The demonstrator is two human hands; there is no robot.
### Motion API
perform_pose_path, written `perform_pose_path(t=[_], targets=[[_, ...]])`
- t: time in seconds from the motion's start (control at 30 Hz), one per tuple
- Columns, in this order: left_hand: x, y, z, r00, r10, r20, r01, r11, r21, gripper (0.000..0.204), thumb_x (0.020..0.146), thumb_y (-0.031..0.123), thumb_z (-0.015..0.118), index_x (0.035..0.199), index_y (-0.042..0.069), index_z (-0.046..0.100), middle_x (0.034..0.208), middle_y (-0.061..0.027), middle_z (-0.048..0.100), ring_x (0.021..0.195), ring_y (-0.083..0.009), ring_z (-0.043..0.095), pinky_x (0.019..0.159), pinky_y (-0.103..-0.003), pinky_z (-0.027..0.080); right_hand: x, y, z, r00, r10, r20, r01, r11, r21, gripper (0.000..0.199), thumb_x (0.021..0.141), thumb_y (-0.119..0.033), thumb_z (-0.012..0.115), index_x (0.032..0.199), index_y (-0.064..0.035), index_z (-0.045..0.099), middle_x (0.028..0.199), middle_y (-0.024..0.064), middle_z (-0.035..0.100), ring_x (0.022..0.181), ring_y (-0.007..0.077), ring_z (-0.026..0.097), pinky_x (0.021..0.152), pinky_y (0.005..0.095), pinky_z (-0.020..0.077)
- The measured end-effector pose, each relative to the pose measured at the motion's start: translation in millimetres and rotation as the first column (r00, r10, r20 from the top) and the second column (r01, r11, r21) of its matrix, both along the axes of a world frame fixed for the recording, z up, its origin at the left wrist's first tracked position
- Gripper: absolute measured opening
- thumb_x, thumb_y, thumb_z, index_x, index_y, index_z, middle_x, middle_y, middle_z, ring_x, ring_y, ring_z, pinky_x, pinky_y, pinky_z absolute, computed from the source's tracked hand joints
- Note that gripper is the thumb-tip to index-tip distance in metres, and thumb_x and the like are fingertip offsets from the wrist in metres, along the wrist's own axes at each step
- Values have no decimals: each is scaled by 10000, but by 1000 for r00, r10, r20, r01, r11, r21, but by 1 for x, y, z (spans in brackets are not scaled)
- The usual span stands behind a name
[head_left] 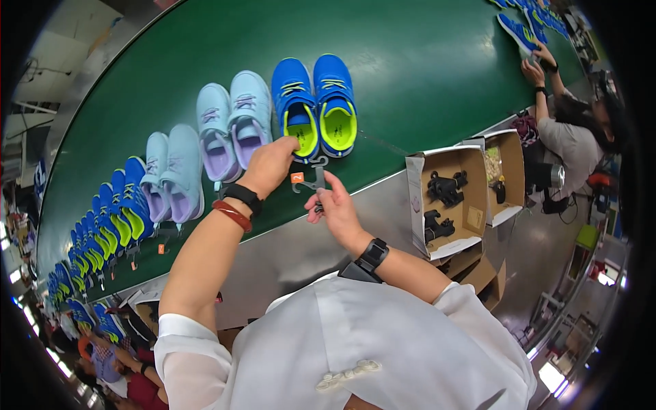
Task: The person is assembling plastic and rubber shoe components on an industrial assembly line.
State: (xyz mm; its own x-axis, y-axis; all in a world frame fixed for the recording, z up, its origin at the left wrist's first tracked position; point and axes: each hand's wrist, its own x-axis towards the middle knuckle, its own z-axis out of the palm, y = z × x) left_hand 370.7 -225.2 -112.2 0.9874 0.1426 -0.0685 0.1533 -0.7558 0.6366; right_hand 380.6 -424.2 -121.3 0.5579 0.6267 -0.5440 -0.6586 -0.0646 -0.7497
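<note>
A pair of blue sneakers with lime-green linings stands side by side on the green table, toes pointing away from me: the left sneaker (292, 102) and the right sneaker (334, 102). My left hand (272, 164) is closed on the heel of the left sneaker, fingertips at its collar. In the thumb and fingers of my right hand (339, 208) is a dark plastic shoe hanger (319, 179), held just in front of the heels. An orange tag (297, 178) shows beside it. Something small and dark (319, 207) also shows at my right fingers, too small to name.
Pale blue sneakers (244, 102) with lilac linings stand left of the blue pair, followed by a long row of blue sneakers (130, 198). Open cardboard boxes (447, 239) at my right contain black hangers (447, 188). Across the table's far right, another person (581, 130) handles blue shoes.
</note>
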Motion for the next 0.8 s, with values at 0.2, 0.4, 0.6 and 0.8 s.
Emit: perform_pose_path(t=[0.2,0.4,0.6,0.8], targets=[[5,6,-5,997,-72,-16,72,997,10,207,752,6,627,947,47,570,928,-138,620,874,-356,604,712,-413,483,-5,3,1,996,12,-83,-15,999,-34,526,984,-146,396,1453,-65,170,763,95,595,564,144,587,517,256,489],[-2,7,0,996,-85,-20,86,992,90,194,781,45,579,973,65,567,906,-132,608,864,-349,594,718,-413,480,37,6,-2,924,350,153,-340,936,-89,281,963,-227,430,1122,-47,577,628,45,569,461,107,496,481,266,403],[-15,-14,10,926,-371,-62,376,900,219,407,774,131,649,1170,178,569,1259,-205,494,852,-342,641,661,-396,533,78,0,21,718,690,96,-644,710,-285,296,957,-284,487,1125,-69,599,583,18,564,473,66,492,482,248,420],[-13,-24,16,968,-151,-198,191,961,200,291,840,145,568,1130,161,563,1002,-183,565,734,-349,634,618,-437,509,111,9,34,272,396,877,-71,917,-392,205,830,-89,589,1031,-47,601,1018,107,619,928,333,595,768,391,491]])
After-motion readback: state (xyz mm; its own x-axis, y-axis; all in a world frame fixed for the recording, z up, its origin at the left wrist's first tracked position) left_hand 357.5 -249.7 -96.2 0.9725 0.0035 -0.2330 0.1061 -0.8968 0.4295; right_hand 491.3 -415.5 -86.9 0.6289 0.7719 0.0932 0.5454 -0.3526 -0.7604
